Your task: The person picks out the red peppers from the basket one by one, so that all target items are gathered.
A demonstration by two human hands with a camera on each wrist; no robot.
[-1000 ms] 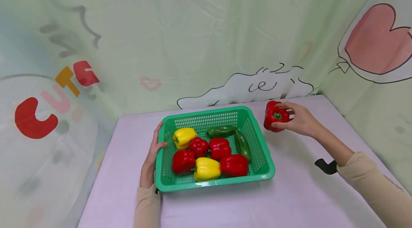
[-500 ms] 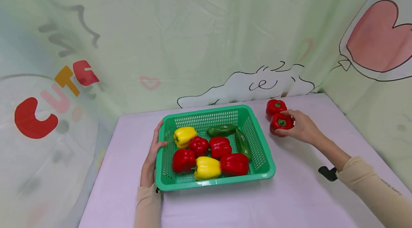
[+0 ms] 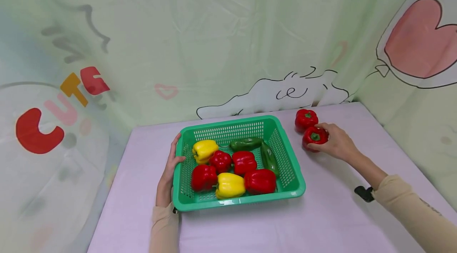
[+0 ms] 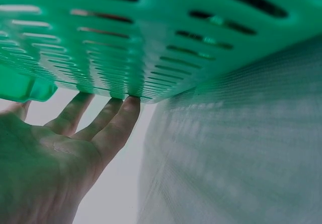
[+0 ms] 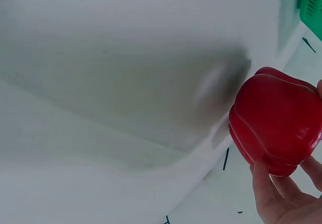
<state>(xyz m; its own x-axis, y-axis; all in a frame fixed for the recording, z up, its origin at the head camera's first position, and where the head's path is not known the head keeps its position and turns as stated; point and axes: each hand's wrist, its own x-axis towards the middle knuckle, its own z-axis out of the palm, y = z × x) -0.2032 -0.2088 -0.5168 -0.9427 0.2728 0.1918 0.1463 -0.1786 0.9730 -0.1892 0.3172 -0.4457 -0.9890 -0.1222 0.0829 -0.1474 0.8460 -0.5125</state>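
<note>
My left hand (image 3: pixel 168 170) grips the left side of a green plastic basket (image 3: pixel 240 203), thumb over the rim. In the left wrist view its fingers (image 4: pixel 118 126) reach up to the slotted outside of the basket. With its thumb and fingers, my right hand (image 3: pixel 338 142) holds a red bell pepper (image 3: pixel 311 142), stem up, on the right of the table. The right wrist view shows this red bell pepper (image 5: pixel 276 116) low beside the table surface. Just behind it stands another red bell pepper (image 3: pixel 302 121).
Inside the basket lie several red bell peppers (image 3: pixel 260 181), two yellow bell peppers (image 3: pixel 230 185) and two long green peppers (image 3: pixel 268 160). A pale lilac cloth covers the table (image 3: pixel 232 233). A printed curtain (image 3: pixel 214 46) closes off the back and sides.
My right hand has moved the red bell pepper right and slightly towards me, away from the one behind, which now shows fully. The left hand stays on the basket.
</note>
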